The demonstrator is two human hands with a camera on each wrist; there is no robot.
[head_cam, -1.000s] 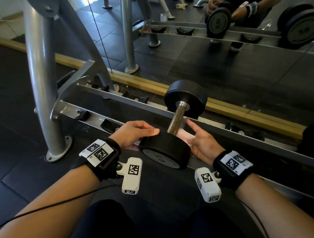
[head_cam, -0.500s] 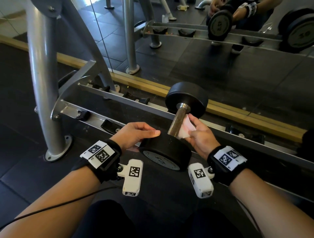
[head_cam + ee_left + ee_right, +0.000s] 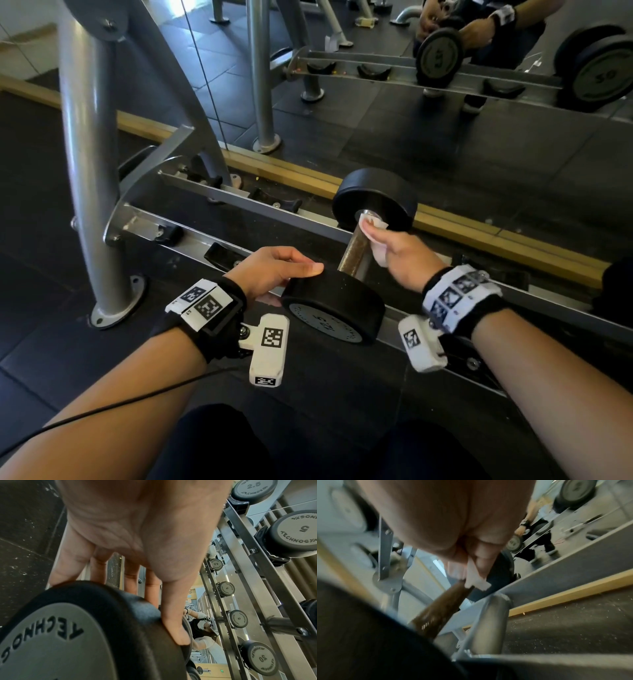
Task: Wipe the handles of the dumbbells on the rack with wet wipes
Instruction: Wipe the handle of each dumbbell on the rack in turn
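- Left hand (image 3: 274,270) lies relaxed, fingers and thumb resting on the dumbbell's (image 3: 334,310) near head on the rack (image 3: 239,202).
- Right hand (image 3: 407,258) pinches the wet wipe (image 3: 375,240) around the handle (image 3: 356,248) near the far head.

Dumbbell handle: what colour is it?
Brownish, rust-toned metal handle, clearest in the head view.
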